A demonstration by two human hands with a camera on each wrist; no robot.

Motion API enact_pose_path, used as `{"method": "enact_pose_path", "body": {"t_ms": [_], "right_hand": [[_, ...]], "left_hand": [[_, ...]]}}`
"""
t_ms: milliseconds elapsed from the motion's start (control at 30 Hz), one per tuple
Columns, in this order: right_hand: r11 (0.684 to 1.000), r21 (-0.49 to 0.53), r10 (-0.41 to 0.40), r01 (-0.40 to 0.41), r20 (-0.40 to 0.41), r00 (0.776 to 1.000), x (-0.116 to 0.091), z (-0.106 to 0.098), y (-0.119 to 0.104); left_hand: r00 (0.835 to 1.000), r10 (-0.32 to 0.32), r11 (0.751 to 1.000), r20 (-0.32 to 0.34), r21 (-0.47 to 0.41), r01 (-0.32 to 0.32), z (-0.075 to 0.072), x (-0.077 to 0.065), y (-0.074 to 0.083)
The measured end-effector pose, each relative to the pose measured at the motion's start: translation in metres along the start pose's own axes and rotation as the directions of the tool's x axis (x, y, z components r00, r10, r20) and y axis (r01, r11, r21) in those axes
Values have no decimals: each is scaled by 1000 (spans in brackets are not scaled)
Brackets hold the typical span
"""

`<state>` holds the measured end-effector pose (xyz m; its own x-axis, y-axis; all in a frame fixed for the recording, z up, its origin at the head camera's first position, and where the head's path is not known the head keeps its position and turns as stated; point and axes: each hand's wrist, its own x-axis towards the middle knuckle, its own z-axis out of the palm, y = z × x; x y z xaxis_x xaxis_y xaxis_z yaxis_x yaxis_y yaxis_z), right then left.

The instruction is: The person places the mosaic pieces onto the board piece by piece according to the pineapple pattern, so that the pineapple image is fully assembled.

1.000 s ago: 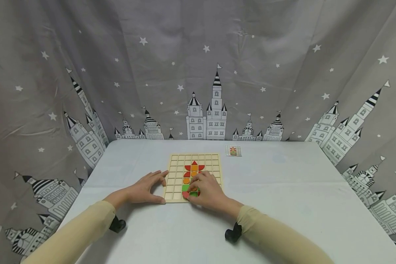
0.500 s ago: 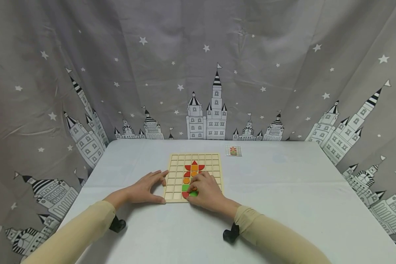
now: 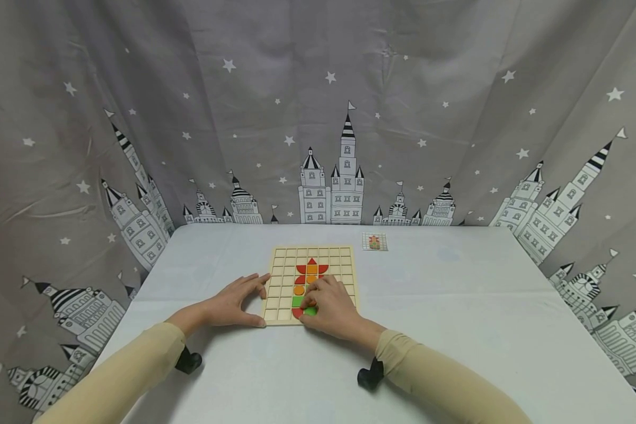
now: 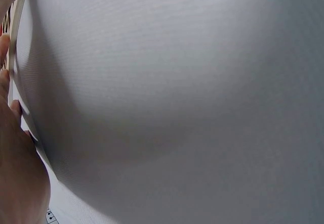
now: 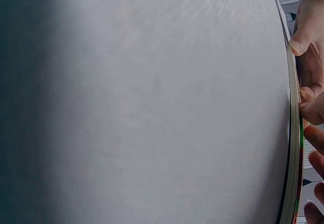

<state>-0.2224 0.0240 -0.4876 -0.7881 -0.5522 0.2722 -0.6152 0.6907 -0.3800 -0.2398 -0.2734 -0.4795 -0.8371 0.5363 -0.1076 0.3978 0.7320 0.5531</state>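
A square wooden grid board (image 3: 284, 280) lies on the table in the head view, bearing red, orange and green flat pieces in a column. My left hand (image 3: 232, 302) rests at the board's left side, fingers spread, fingertips on the rim and thumb at the near corner. Over the lower right of the pattern, my right hand (image 3: 335, 308) has thumb and index finger around a small green piece (image 3: 310, 311). A red rounded piece (image 3: 297, 312) sits just left of that thumb, below a green square (image 3: 298, 301). The right hand hides several squares behind it.
A small picture card (image 3: 374, 242) with a similar coloured pattern lies behind the board to the right. The white table (image 3: 445, 318) extends on both sides. A grey curtain (image 3: 429, 70) with castles and stars hangs behind it.
The right hand and forearm have shifted very slightly left, and the green piece by the right thumb shows brighter than before. The left hand stays put at the board.
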Motion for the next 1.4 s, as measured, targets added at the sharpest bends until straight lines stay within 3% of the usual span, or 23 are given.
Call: {"method": "enact_pose_path", "body": {"t_ms": [500,800,1000,1400], "right_hand": [[1000,5,3,-3,-15,1000,2,-3,2],[993,90,84,-82,-16,996,-3,-29,17],[976,155,164,-155,-49,985,-24,-54,40],[977,19,211,-210,-149,966,-87,-88,112]], "left_hand": [[1000,-24,1000,1,1,24,0,4,-1],[999,-37,999,1,7,37,2,3,-1],[999,-38,999,-3,16,38,4,2,-1],[999,-44,999,-5,15,45,4,0,-3]]}}
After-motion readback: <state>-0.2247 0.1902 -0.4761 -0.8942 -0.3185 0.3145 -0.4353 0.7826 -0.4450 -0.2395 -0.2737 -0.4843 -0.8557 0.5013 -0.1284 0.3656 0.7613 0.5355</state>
